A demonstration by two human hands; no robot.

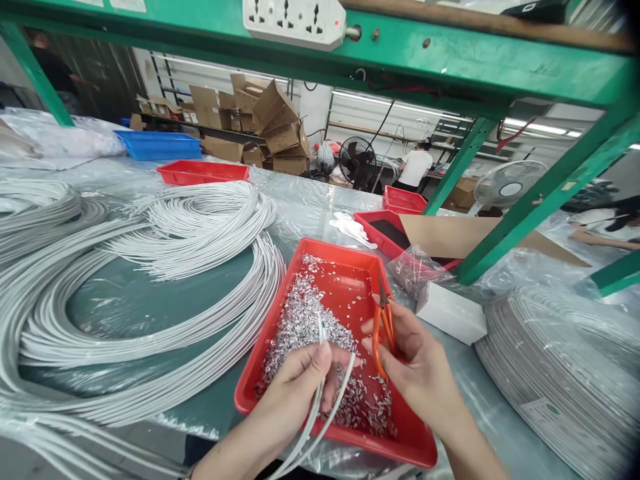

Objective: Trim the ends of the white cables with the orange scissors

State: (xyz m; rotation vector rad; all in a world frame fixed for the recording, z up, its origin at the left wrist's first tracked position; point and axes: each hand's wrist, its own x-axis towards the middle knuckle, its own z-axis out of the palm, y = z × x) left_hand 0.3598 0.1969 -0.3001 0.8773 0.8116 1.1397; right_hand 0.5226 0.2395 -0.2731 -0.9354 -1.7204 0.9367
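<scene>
My left hand (305, 373) pinches a few white cables (314, 410) between thumb and fingers above a red tray (270, 330). One cable end points up past the thumb with a small dark green tip, while another loops to the right of the fingers. My right hand (417, 357) is wrapped round a pair of orange-handled pliers (384, 323), dark jaws pointing up near the tray's right wall. Many small shiny metal pieces (305, 307) lie heaped in the tray, mostly along its left side and bottom. The pliers and the held cables are apart.
Coils of white cable (210, 227) cover the table's left; a wrapped coil (565, 373) lies right. Beyond my right hand are a white box (450, 312) and a red bin (385, 233). Farther back stand red and blue (160, 145) trays. A green frame (425, 67) with a power strip (295, 20) crosses overhead.
</scene>
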